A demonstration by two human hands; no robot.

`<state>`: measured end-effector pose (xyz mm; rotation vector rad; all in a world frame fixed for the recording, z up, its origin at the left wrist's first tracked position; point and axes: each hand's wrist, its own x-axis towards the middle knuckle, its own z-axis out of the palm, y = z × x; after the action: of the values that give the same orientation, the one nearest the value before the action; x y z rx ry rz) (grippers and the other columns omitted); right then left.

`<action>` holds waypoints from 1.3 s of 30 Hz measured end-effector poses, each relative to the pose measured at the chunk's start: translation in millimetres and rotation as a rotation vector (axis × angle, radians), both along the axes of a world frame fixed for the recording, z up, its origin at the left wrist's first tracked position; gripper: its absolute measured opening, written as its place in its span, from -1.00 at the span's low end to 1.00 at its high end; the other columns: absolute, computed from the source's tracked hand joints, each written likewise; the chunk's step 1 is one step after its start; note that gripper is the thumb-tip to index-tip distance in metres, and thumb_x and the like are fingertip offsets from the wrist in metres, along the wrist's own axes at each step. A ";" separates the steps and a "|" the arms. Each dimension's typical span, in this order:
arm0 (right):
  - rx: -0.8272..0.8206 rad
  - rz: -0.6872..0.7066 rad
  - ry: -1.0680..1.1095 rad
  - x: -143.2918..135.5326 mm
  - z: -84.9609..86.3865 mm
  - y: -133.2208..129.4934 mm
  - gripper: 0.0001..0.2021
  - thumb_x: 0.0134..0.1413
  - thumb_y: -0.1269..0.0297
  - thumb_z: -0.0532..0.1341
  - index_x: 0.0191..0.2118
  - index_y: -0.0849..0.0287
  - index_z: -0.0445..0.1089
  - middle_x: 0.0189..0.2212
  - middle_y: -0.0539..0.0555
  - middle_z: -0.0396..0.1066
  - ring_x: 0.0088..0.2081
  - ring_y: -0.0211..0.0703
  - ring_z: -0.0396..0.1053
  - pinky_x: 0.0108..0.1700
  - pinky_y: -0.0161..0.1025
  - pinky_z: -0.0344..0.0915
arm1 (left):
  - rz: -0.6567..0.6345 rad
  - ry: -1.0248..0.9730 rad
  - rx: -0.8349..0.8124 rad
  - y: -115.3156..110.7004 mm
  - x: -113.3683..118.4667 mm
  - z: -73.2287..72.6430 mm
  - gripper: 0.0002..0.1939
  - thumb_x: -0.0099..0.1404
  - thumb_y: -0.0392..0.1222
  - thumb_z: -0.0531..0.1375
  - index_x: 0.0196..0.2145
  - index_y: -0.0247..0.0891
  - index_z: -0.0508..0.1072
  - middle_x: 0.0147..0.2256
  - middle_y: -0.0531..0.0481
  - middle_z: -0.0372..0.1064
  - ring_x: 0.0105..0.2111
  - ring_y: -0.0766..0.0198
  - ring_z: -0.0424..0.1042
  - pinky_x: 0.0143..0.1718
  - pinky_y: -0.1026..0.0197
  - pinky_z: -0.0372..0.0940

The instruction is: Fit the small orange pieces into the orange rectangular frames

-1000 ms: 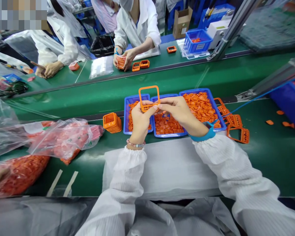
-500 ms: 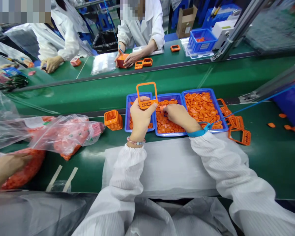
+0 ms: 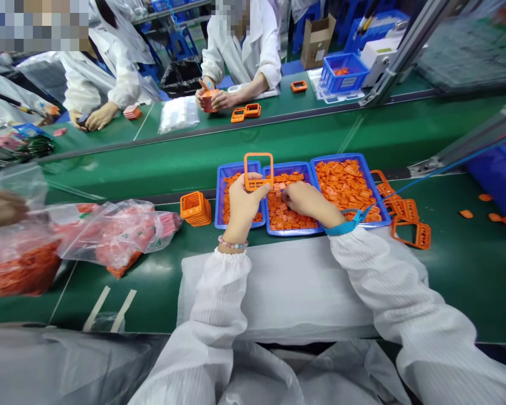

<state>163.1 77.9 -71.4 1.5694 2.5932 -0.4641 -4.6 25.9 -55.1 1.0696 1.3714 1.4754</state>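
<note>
My left hand [image 3: 243,203] grips the lower bar of an orange frame [image 3: 258,184], which stands upright above the left and middle blue trays. My right hand [image 3: 301,198] is in the middle blue tray [image 3: 293,231], its fingers pinched among small orange pieces; whatever they hold is hidden. To its right, the right blue tray [image 3: 366,165] is full of orange pieces. The left blue tray [image 3: 220,194], partly behind my left hand, also contains orange pieces. A stack of orange frames [image 3: 195,208] stands just left of the trays.
White sheeting [image 3: 295,287] covers the table before the trays. Loose orange frames [image 3: 411,233] lie right of them. Clear bags of orange parts [image 3: 124,239] lie on the left, where another person's hand [image 3: 2,210] reaches in. People work across the green divider [image 3: 160,160].
The frame in my left hand has tilted more upright and shifted slightly right. My right hand remains in the middle tray. The other person's hand at the left has moved up, with the bag shifting left.
</note>
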 end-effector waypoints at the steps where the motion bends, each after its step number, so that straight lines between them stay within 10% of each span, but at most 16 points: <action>1: 0.033 -0.003 0.036 1.9 3.8 0.7 -0.71 0.22 0.48 0.15 -0.08 0.24 0.61 -0.11 0.25 0.59 -0.05 0.14 0.54 -0.06 -0.11 0.37 | 0.004 -0.009 -0.004 0.7 -0.6 -0.8 -0.72 0.03 -0.26 0.40 -0.28 -0.25 0.46 -0.41 0.08 0.42 -0.46 0.38 0.38 -0.39 0.28 0.32; 12: 0.577 0.056 0.673 -12.1 17.0 -32.6 -0.64 0.45 0.25 0.04 -0.05 0.10 0.62 -0.04 0.13 0.60 0.02 -0.06 0.50 0.13 -0.13 0.36 | -0.098 -0.372 -0.127 1.8 11.1 3.0 -0.75 0.10 -0.38 0.29 -0.23 -0.25 0.42 -0.39 0.06 0.46 -0.42 0.39 0.47 -0.31 0.29 0.44; 32: 0.665 0.119 0.523 -19.7 16.5 -39.4 -0.71 0.39 0.15 0.13 -0.01 0.02 0.59 0.41 0.05 0.17 0.42 0.20 0.06 0.28 0.15 0.30 | -0.082 -0.391 -0.090 -4.8 -2.8 16.4 -0.79 0.19 -0.39 0.25 -0.19 -0.23 0.45 -0.35 0.04 0.49 -0.41 0.40 0.49 -0.30 0.31 0.43; 39: 0.532 -0.001 0.849 -17.6 16.5 -34.2 -0.70 0.38 0.16 0.13 -0.02 0.03 0.61 0.34 0.11 0.28 0.35 0.14 0.19 0.28 0.14 0.30 | -0.200 -0.294 -0.034 -5.8 -1.1 12.2 -0.59 0.13 -0.19 0.43 -0.08 -0.18 0.42 -0.31 0.03 0.50 -0.34 0.30 0.54 -0.23 0.20 0.49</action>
<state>145.5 43.7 -54.9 1.7942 3.5933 -0.5652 -5.6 20.1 -42.9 0.8994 1.0488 1.3933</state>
